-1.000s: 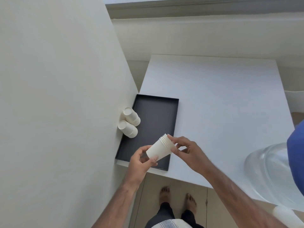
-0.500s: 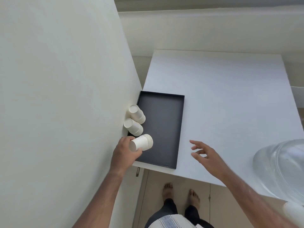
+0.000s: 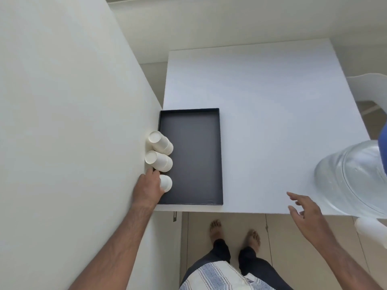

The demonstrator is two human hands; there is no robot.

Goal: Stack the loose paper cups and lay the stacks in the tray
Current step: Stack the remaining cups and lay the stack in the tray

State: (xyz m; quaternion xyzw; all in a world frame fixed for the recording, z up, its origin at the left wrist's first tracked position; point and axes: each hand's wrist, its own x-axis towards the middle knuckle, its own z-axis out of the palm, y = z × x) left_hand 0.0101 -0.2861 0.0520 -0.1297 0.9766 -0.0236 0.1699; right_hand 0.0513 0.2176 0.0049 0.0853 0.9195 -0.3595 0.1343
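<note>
A black rectangular tray [image 3: 199, 155] lies on the white table, pushed against the wall on the left. Two stacks of white paper cups lie on their sides along the tray's left edge: the far stack [image 3: 160, 142] and the middle stack [image 3: 159, 161]. Just below them, a third cup stack [image 3: 166, 183] lies in the tray with my left hand [image 3: 147, 190] wrapped around its base end. My right hand [image 3: 305, 212] hovers over the table's front edge at the right, fingers spread, holding nothing.
A cream wall [image 3: 73, 122] rises directly left of the tray. A large clear plastic water bottle [image 3: 354, 181] stands at the table's right front corner. The table's front edge [image 3: 230, 212] runs just below the tray; my feet [image 3: 234, 233] stand on the floor beneath.
My left hand carried the cup stack left and down into the tray beside the other two stacks. My right hand let go of it and drew away to the right.
</note>
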